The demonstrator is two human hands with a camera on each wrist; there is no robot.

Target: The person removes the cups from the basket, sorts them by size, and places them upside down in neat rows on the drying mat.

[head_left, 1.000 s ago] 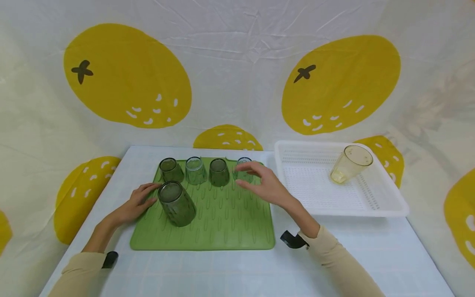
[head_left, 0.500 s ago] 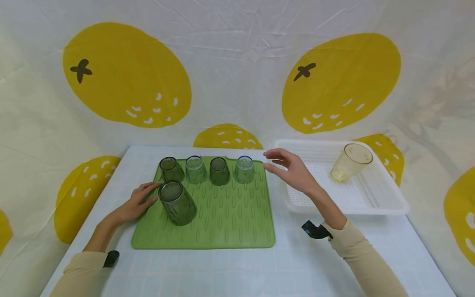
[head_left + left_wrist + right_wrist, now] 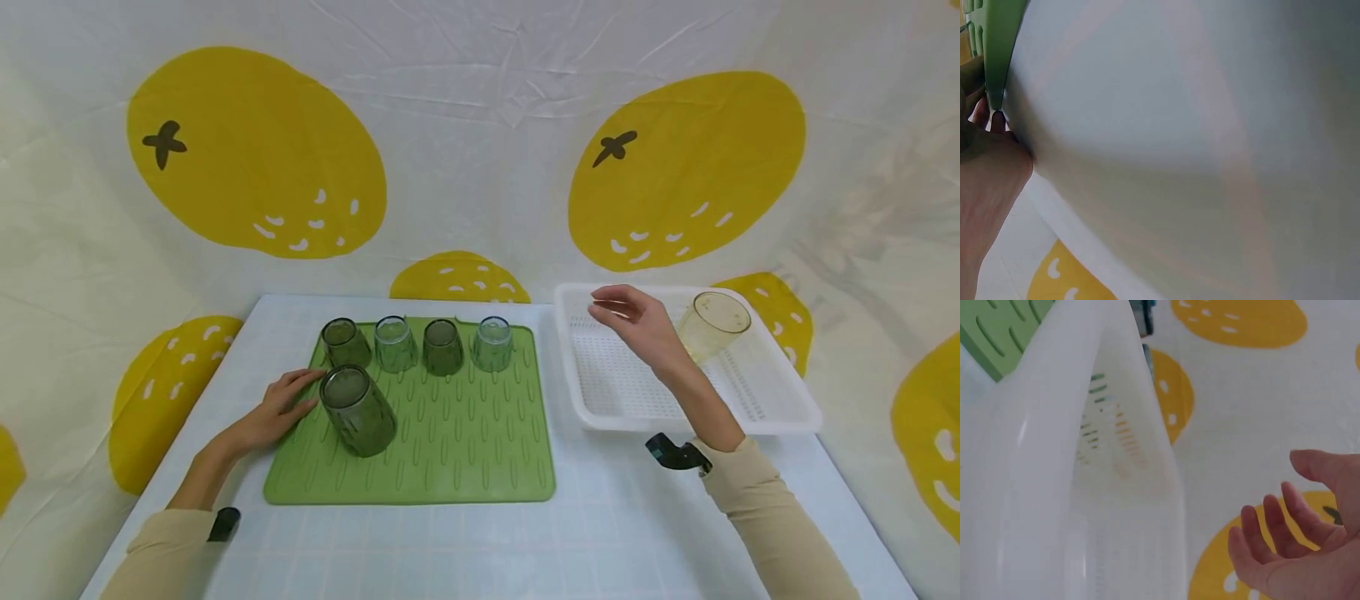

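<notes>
My left hand (image 3: 276, 412) rests at the left edge of the green drying mat (image 3: 468, 442), its fingertips on the mat's border. Close by it, a tall dark green glass (image 3: 362, 423) stands upside down on the mat. Along the mat's back edge runs a row of short glasses, two dark green (image 3: 443, 350) and two pale bluish-green (image 3: 492, 347). Over the left half of the white basket (image 3: 697, 429) hovers my right hand (image 3: 641, 327), holding nothing, its fingers loosely bent. Behind that hand, a yellowish glass (image 3: 723, 321) stands in the basket, its lower left part hidden.
The table's pale checked cloth (image 3: 420, 550) lies under the mat and basket. A white curtain (image 3: 480, 167) with large yellow fruit prints hangs close behind and at both sides. In the right wrist view, the basket's wall (image 3: 1016, 487) fills the left part.
My right hand has moved right, from beside the rightmost short glass to over the basket. The left hand and the glasses have stayed in place.
</notes>
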